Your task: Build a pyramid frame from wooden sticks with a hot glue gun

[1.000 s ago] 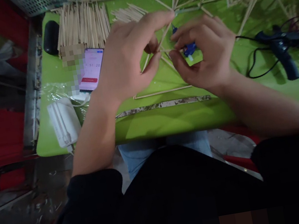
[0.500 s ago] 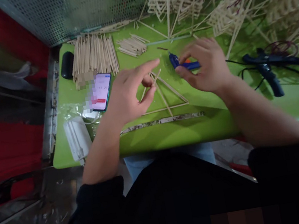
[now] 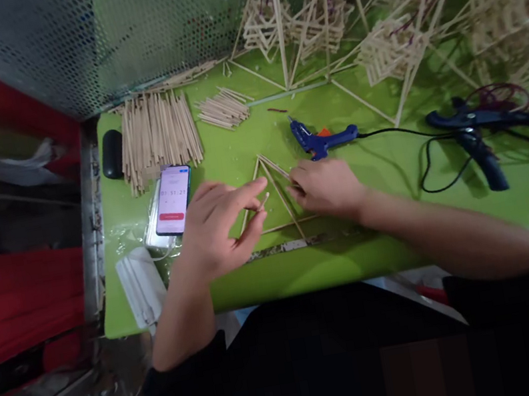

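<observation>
A triangular stick frame (image 3: 280, 194) with a stick running down its middle lies on the green table. My left hand (image 3: 220, 222) is over its left side, thumb and forefinger pinching a short wooden stick (image 3: 263, 202). On the frame's right side, my right hand (image 3: 326, 186) has its fingers curled closed round the slanting stick; the fingertips are partly hidden. A blue glue gun (image 3: 319, 141) with an orange trigger lies just beyond my right hand, which is apart from it. Below the frame, a flat speckled strip (image 3: 295, 245) lies along the table's front.
Bundled long sticks (image 3: 160, 134) and a pile of shorter sticks (image 3: 224, 108) lie at the back left. A phone (image 3: 173, 199), white power bank (image 3: 141, 286) and black case (image 3: 112, 154) sit left. Stick structures (image 3: 392, 48) stand back right, near a black clamp-like tool (image 3: 475, 122) and cables.
My right hand has let go of the glue gun, which now lies on the table, and has come left and nearer to the stick frame. My left hand still pinches the short stick.
</observation>
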A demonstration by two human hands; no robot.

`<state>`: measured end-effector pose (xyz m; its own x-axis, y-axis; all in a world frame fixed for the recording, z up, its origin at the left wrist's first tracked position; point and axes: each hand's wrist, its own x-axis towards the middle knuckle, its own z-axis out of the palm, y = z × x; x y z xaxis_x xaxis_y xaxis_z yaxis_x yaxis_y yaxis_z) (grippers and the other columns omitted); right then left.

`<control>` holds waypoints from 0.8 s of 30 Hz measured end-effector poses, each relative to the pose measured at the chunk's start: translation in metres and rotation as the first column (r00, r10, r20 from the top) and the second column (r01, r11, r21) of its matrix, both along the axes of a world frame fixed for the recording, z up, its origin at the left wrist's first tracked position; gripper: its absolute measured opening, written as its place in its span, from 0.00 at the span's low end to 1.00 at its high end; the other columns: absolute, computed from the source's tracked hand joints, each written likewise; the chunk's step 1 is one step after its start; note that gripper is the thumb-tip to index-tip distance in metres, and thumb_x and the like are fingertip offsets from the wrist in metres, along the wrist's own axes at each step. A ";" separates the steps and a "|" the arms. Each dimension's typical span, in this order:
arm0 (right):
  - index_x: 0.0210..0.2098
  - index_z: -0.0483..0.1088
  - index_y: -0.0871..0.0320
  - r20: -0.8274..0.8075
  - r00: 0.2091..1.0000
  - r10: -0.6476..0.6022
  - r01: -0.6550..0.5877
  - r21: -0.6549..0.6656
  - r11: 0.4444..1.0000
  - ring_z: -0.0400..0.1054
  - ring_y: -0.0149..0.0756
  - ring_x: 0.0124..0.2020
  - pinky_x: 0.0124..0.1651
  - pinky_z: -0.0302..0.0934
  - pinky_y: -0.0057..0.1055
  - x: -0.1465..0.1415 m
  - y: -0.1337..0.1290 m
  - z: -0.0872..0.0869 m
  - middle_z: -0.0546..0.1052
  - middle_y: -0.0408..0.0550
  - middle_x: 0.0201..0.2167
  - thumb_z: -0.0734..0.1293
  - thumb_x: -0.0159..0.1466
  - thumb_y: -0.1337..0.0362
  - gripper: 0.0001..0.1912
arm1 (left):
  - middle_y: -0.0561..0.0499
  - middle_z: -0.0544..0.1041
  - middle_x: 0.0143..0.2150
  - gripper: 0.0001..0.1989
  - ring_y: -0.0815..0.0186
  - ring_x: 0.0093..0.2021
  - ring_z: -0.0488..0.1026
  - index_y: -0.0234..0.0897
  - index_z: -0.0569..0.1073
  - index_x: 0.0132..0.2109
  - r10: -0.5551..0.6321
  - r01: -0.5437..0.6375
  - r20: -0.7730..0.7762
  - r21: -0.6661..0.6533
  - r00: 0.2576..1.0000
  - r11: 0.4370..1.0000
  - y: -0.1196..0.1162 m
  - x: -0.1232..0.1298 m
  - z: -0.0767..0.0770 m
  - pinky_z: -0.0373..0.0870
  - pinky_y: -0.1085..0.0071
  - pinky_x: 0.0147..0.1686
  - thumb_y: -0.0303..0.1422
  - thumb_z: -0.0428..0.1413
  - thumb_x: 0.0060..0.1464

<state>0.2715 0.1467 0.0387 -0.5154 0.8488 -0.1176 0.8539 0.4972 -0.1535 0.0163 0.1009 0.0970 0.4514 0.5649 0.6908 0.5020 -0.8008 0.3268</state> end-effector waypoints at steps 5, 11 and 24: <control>0.49 0.82 0.62 -0.024 0.998 -0.057 0.056 -0.058 0.997 0.75 0.43 0.36 0.34 0.45 0.38 -0.002 0.004 -0.001 0.85 0.60 0.48 0.58 0.81 0.60 0.22 | 0.56 0.89 0.39 0.27 0.64 0.34 0.84 0.45 0.77 0.69 0.028 -0.029 -0.034 -0.034 0.999 0.999 -0.002 -0.001 0.001 0.77 0.62 0.37 0.23 0.63 0.66; 0.48 0.82 0.63 -0.040 0.996 -0.075 0.073 -0.054 0.996 0.75 0.43 0.36 0.33 0.47 0.38 -0.003 0.006 -0.001 0.85 0.60 0.48 0.59 0.81 0.59 0.21 | 0.56 0.88 0.38 0.27 0.65 0.33 0.83 0.41 0.77 0.69 0.008 -0.008 -0.035 0.006 0.999 1.000 0.000 0.000 0.001 0.77 0.63 0.37 0.22 0.64 0.65; 0.47 0.83 0.64 -0.033 0.997 -0.066 0.064 -0.043 0.997 0.77 0.45 0.36 0.35 0.51 0.40 -0.006 0.012 -0.005 0.86 0.62 0.47 0.59 0.82 0.58 0.23 | 0.55 0.90 0.40 0.30 0.62 0.35 0.85 0.48 0.77 0.70 0.033 -0.035 -0.044 -0.038 0.998 0.999 -0.003 -0.002 -0.001 0.79 0.59 0.37 0.22 0.64 0.65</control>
<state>0.2654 0.1592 0.0340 -0.4639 0.8753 -0.1368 0.8779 0.4335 -0.2033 0.0145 0.0982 0.0960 0.4605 0.6067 0.6479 0.5433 -0.7699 0.3348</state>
